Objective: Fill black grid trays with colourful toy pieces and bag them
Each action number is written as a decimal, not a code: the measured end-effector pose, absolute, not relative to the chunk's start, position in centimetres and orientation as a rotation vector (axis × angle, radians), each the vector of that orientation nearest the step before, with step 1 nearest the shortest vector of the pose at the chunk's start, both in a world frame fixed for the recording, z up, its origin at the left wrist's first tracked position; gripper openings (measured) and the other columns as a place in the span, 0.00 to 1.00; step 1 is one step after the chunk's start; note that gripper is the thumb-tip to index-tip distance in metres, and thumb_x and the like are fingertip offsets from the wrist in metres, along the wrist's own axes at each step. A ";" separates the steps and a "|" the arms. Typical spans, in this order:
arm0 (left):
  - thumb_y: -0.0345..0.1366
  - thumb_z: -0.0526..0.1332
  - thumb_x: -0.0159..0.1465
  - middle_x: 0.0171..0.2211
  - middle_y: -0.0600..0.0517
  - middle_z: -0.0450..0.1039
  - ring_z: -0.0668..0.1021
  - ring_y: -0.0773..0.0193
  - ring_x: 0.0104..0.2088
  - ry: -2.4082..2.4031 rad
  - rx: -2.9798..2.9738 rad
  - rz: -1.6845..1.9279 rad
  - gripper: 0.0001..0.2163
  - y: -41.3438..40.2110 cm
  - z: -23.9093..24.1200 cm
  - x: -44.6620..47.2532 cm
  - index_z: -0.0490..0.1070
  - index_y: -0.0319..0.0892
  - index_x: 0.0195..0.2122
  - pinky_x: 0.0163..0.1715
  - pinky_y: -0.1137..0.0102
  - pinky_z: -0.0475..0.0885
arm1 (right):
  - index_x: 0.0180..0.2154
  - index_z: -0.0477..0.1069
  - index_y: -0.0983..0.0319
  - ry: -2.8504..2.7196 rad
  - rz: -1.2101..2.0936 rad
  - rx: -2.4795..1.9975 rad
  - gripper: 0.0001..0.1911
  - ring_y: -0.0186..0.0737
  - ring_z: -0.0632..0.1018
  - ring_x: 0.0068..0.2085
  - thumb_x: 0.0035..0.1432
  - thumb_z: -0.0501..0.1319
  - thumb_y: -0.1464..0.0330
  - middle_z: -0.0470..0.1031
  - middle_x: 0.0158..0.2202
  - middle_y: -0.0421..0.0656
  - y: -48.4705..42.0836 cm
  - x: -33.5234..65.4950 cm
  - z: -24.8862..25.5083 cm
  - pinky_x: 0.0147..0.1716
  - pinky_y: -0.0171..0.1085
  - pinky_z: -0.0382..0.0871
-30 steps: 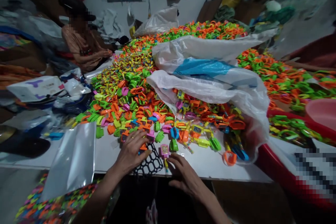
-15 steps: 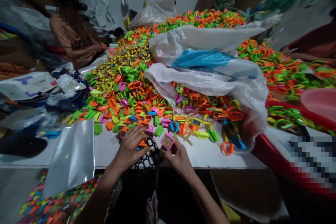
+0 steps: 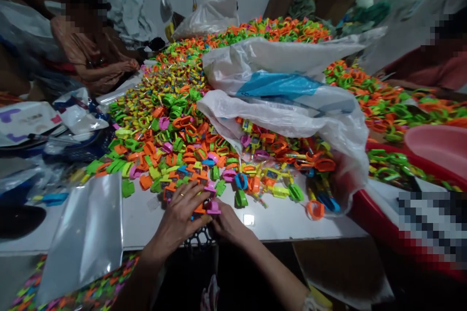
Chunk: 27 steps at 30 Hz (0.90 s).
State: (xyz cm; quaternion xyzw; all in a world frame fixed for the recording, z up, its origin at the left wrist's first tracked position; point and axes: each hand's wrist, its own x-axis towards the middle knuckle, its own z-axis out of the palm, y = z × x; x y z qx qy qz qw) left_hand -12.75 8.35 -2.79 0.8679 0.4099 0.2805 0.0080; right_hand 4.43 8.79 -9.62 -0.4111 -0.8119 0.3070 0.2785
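My right hand [image 3: 229, 223] pinches a pink toy watch [image 3: 213, 207] close beside my left hand, its fingertips partly hidden behind the toy. My left hand [image 3: 184, 211] lies with stretched fingers over several orange toy watches [image 3: 168, 193] at the near edge of the pile. Under and between both hands is a black honeycomb-patterned tray [image 3: 199, 239], mostly covered. On the white table [image 3: 292, 223] just right of the hands lie a green toy watch [image 3: 241, 198] and a small white square [image 3: 248, 219].
A large pile of colourful toy watches [image 3: 182, 126] spreads ahead, with a white plastic sack [image 3: 284, 102] on it. Clear plastic bags [image 3: 85, 233] hang over the front edge at left. A red tub [image 3: 365, 209] stands right. One person [image 3: 95, 53] sits at left, another [image 3: 426, 68] at right.
My right hand has moved left with the pink toy watch, up against my left hand. A green toy watch and a small white square now show on the table. The view has shifted slightly.
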 end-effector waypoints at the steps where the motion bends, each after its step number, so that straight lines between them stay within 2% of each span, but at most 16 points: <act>1: 0.41 0.60 0.61 0.51 0.46 0.71 0.70 0.50 0.55 1.295 2.750 0.844 0.19 8.5 -2.7 -12.7 0.66 0.47 0.53 0.55 0.51 0.64 | 0.39 0.67 0.63 -2.227 0.785 -1.134 0.15 0.43 0.74 0.40 0.47 0.52 0.76 0.73 0.39 0.49 9.0 3.8 -9.7 0.41 0.40 0.71; 4: 0.40 0.58 0.62 0.50 0.45 0.70 0.70 0.50 0.54 1.401 2.820 0.795 0.14 8.8 -2.5 -12.8 0.70 0.49 0.49 0.54 0.51 0.65 | 0.43 0.66 0.64 -2.257 0.741 -1.164 0.17 0.44 0.74 0.42 0.49 0.53 0.76 0.73 0.41 0.50 9.2 2.7 -9.7 0.42 0.41 0.70; 8: 0.39 0.57 0.63 0.51 0.48 0.70 0.70 0.53 0.54 1.401 2.815 0.801 0.11 8.4 -2.7 -13.5 0.71 0.49 0.46 0.54 0.54 0.65 | 0.44 0.68 0.60 -2.209 0.814 -1.078 0.13 0.37 0.75 0.38 0.57 0.52 0.76 0.74 0.38 0.42 9.8 6.0 -7.4 0.38 0.33 0.69; 10: 0.39 0.58 0.63 0.52 0.49 0.69 0.69 0.53 0.55 1.372 2.814 0.815 0.11 8.0 -3.0 -13.7 0.71 0.50 0.47 0.54 0.55 0.65 | 0.44 0.68 0.60 -2.253 0.661 -1.164 0.14 0.34 0.74 0.37 0.59 0.53 0.77 0.73 0.38 0.41 11.6 9.1 -5.4 0.35 0.31 0.68; 12: 0.39 0.58 0.63 0.51 0.49 0.69 0.69 0.53 0.55 1.370 2.829 0.839 0.12 7.9 -3.1 -13.8 0.71 0.49 0.47 0.54 0.55 0.64 | 0.42 0.70 0.62 -2.353 0.328 -1.345 0.14 0.36 0.73 0.37 0.58 0.52 0.79 0.71 0.40 0.43 14.4 11.6 -3.7 0.35 0.32 0.66; 16: 0.39 0.59 0.62 0.52 0.46 0.69 0.69 0.52 0.54 1.415 2.895 0.824 0.17 8.5 -2.0 -13.3 0.66 0.47 0.53 0.55 0.55 0.62 | 0.28 0.73 0.64 -2.453 0.197 -1.380 0.10 0.41 0.71 0.42 0.55 0.56 0.80 0.72 0.36 0.44 19.7 14.0 -2.0 0.41 0.36 0.64; 20: 0.44 0.63 0.57 0.62 0.42 0.58 0.64 0.47 0.60 1.396 2.889 0.614 0.29 10.3 0.2 -12.4 0.59 0.45 0.59 0.58 0.49 0.55 | 0.27 0.71 0.62 -2.417 0.125 -1.446 0.08 0.41 0.72 0.37 0.52 0.59 0.80 0.73 0.33 0.46 19.7 15.0 -1.8 0.37 0.36 0.64; 21: 0.44 0.63 0.56 0.62 0.42 0.58 0.63 0.47 0.60 1.347 2.874 0.521 0.30 10.8 0.4 -12.2 0.59 0.46 0.59 0.59 0.47 0.53 | 0.28 0.70 0.62 -2.333 0.142 -1.482 0.07 0.40 0.72 0.35 0.53 0.59 0.78 0.72 0.33 0.46 18.9 15.0 -1.9 0.35 0.35 0.64; 23: 0.44 0.64 0.55 0.58 0.44 0.64 0.65 0.48 0.59 1.244 2.825 0.372 0.27 11.6 0.2 -12.1 0.62 0.46 0.55 0.60 0.46 0.50 | 0.30 0.68 0.61 -2.081 0.307 -1.528 0.03 0.37 0.71 0.29 0.52 0.60 0.74 0.71 0.28 0.41 16.8 14.6 -2.5 0.29 0.33 0.62; 25: 0.43 0.64 0.55 0.53 0.45 0.70 0.67 0.50 0.58 1.219 2.765 0.326 0.22 11.8 -0.5 -12.2 0.65 0.44 0.50 0.61 0.45 0.48 | 0.30 0.66 0.61 -1.820 0.557 -1.509 0.06 0.33 0.68 0.24 0.49 0.63 0.69 0.67 0.23 0.36 14.8 13.3 -3.4 0.24 0.31 0.59; 27: 0.44 0.63 0.56 0.51 0.44 0.71 0.67 0.50 0.58 1.248 2.734 0.351 0.17 11.6 -1.2 -12.6 0.67 0.43 0.45 0.61 0.46 0.49 | 0.28 0.65 0.61 -1.619 0.778 -1.503 0.10 0.31 0.64 0.21 0.46 0.65 0.66 0.63 0.20 0.33 13.2 11.4 -4.3 0.21 0.30 0.56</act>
